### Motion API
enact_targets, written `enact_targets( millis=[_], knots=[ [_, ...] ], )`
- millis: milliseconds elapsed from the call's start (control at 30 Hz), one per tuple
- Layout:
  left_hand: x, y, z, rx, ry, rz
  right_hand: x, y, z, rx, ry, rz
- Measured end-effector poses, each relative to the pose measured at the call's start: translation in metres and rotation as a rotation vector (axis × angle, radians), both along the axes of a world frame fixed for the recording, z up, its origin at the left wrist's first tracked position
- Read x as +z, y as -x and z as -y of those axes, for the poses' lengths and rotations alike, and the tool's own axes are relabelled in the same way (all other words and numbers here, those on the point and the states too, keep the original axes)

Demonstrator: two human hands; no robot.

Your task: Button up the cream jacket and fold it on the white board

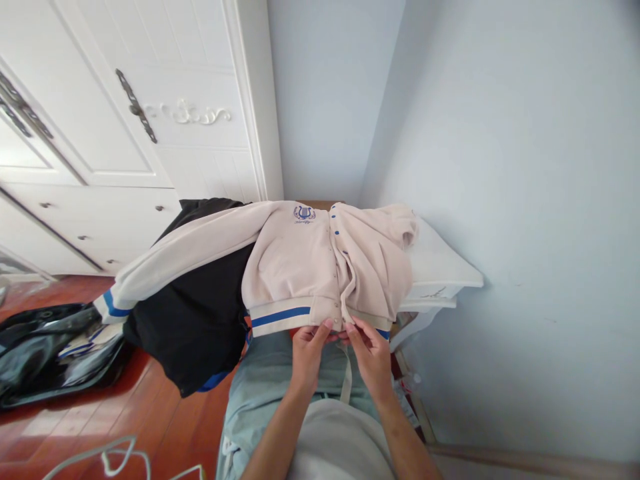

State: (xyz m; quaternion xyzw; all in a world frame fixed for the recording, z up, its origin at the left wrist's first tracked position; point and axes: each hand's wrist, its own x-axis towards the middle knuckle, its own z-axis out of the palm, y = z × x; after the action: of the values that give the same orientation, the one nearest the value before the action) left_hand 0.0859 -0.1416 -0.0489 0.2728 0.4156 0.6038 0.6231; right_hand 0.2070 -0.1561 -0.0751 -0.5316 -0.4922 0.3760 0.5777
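Fastening the cream jacket (295, 267) at its hem: we pinch the striped band with the left hand (307, 353) on one front edge and the right hand (373, 357) on the other, both closed on cloth at the lowest snap. The jacket lies front-up on the white counter (440, 267), one sleeve draped over a black garment (200, 320). We judge it best to align the blue stripes before pressing the halves together.
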Motion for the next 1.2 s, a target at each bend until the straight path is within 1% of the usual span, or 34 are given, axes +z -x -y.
enact_targets(
  millis=[100, 233, 433, 600, 667, 800, 933, 1067, 1200],
  knots=[
    [0.003, 0.001, 0.003, 0.036, -0.019, -0.108, 0.002, 0.002, 0.001, -0.007, 0.004, -0.021],
    [0.010, 0.004, 0.005, 0.040, -0.069, -0.226, 0.000, 0.002, 0.001, -0.006, 0.004, -0.002],
    [0.016, 0.003, 0.006, 0.053, -0.104, -0.316, 0.007, 0.002, 0.001, 0.006, -0.035, 0.050],
    [0.022, 0.001, 0.008, 0.025, -0.185, -0.373, 0.010, 0.002, 0.001, 0.019, -0.057, 0.036],
    [0.024, 0.001, 0.008, 0.038, -0.195, -0.418, 0.012, 0.001, 0.001, 0.029, -0.071, 0.031],
    [0.024, 0.000, 0.010, 0.130, -0.201, -0.567, 0.017, -0.001, 0.001, 0.028, -0.121, 0.045],
    [0.022, -0.001, 0.013, 0.198, -0.268, -0.715, 0.017, -0.003, 0.002, 0.045, -0.137, 0.059],
    [0.019, -0.003, 0.013, 0.206, -0.352, -0.791, 0.014, 0.001, 0.002, 0.097, -0.157, 0.046],
    [0.014, -0.002, 0.014, 0.173, -0.334, -0.773, 0.013, 0.003, 0.001, 0.091, -0.145, 0.004]
  ],
)
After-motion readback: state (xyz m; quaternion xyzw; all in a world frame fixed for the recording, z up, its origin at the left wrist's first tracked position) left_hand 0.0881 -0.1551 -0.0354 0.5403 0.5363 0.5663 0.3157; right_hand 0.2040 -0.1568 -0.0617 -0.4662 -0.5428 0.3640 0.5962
